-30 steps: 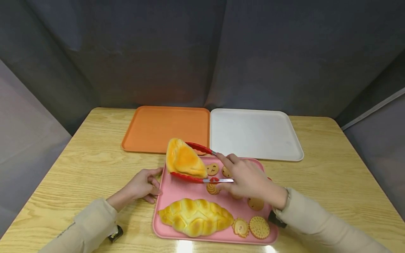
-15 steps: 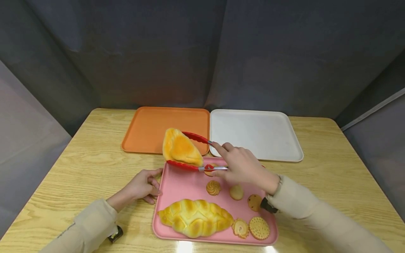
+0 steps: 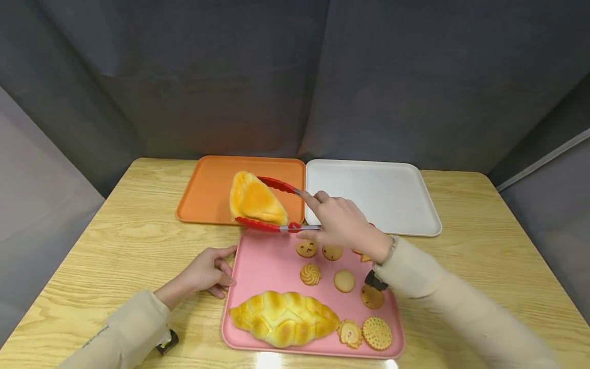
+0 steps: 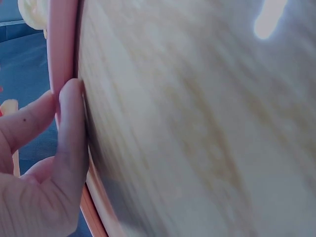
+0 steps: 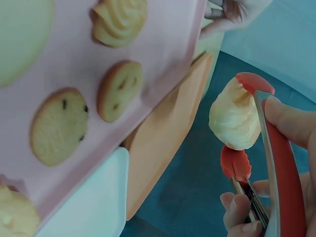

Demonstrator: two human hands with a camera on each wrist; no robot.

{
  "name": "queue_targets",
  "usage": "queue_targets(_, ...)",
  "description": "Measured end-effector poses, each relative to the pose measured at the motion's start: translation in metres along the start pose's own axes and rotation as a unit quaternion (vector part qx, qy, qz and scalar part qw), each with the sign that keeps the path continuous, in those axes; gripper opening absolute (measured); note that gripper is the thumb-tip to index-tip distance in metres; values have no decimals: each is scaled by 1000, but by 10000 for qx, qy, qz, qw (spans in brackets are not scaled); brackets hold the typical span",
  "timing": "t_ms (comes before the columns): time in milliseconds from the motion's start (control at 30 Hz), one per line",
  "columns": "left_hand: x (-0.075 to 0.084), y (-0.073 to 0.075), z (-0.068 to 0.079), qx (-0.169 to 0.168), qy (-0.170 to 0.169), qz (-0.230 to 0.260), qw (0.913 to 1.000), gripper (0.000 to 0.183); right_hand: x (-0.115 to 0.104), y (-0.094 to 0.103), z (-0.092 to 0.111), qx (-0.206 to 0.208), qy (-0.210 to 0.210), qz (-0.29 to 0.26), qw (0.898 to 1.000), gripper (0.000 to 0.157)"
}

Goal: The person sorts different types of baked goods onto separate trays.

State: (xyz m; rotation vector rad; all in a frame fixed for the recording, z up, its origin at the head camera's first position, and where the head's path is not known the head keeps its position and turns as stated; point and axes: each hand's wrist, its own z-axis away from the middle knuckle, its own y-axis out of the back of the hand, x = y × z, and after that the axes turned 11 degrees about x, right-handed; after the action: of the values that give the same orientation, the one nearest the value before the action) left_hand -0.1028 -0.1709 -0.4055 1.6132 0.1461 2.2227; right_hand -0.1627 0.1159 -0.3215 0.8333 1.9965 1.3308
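Of our hands, the right hand [image 3: 343,220] grips the red-tipped tongs [image 3: 259,224], their tips clasping the triangular pastry [image 3: 258,199]; the left hand [image 3: 207,270] pinches the rim of the pink tray [image 3: 265,264] around nine o'clock. The pastry hangs at the tray's eleven o'clock, before the orange tray [image 3: 207,187]. We judge it light, soft, easily dented: best held gently across its thick middle.

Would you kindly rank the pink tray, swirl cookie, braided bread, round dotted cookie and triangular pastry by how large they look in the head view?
Largest to smallest:
1. Pink tray
2. Braided bread
3. Triangular pastry; it is held up, so nearness may enlarge it
4. Round dotted cookie
5. Swirl cookie
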Motion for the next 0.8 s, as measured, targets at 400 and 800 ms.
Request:
queue_targets(400, 0, 0, 0, -14, -72, -40, 10000, 80, 3, -8, -23, -217, -313, -183, 9991, 81)
queue_targets(800, -1, 4, -2, -260, -226, -140, 9993, 81, 10, -25, -50, -559, -589, -64, 9967, 83)
